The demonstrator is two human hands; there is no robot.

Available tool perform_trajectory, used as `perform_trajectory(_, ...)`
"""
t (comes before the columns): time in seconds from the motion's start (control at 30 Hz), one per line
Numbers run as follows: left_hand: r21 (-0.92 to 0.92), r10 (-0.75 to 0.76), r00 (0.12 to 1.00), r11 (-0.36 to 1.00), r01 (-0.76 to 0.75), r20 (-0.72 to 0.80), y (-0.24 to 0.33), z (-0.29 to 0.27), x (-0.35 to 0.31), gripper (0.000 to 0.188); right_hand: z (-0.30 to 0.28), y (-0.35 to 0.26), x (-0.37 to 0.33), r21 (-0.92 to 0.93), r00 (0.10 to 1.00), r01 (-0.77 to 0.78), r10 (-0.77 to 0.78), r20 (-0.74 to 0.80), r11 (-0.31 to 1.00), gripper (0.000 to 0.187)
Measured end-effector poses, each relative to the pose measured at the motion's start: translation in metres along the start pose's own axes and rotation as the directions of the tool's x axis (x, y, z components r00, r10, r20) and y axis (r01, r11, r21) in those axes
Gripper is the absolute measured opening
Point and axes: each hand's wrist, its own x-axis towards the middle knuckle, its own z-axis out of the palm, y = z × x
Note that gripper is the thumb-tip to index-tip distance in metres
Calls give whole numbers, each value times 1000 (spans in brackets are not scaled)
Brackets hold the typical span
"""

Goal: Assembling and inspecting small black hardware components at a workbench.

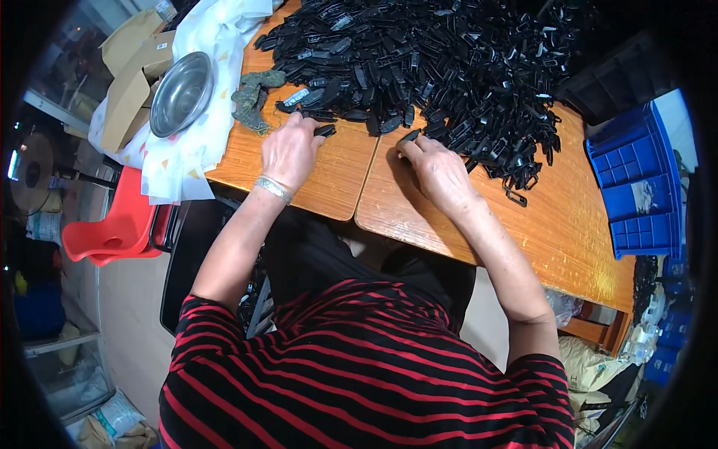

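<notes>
Black plastic clips (449, 67) — heaped toward table (329, 179) far edge; left hand (290, 150), right hand (437, 172) each pinching one clip at heap's near fringe.

Steel bowl (181, 93) on white cloth (196, 112); blue compartment tray (636, 183) at right; red item (120, 224), possibly a stool, at left.

Looks to me like small assembly or sorting workshop. Landmark: wooden table (553, 232). Huge heap of identical black plastic parts (449, 60) covers its far side. Blue compartment bins (636, 187) stacked just right of table. Cardboard boxes (131, 67) and steel bowl (182, 93) left of it, red plastic chair (120, 224) below those.
</notes>
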Motion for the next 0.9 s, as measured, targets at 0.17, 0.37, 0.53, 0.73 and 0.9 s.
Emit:
perform_trajectory(0.17,-77,22,1000,997,-24,-17,6,-2,-5,23,-4,3,3,-81,992,23,-13,122,996,29)
perform_trajectory(0.37,-337,61,998,939,-61,-11,19,-2,-17,28,-15,-3,-8,351,984,-97,142,-106,931,31)
perform_trajectory(0.53,-683,115,992,729,-47,54,44,2,-24,27,-8,-32,-10,925,871,-169,491,-20,339,20)
perform_trajectory(0.73,-987,38,993,119,109,114,66,3,-33,23,11,-54,-24,887,854,-231,521,-12,399,23)
perform_trajectory(0.9,-921,-114,959,-329,210,259,81,8,-44,26,9,-71,-23,899,851,-232,525,3,372,24)
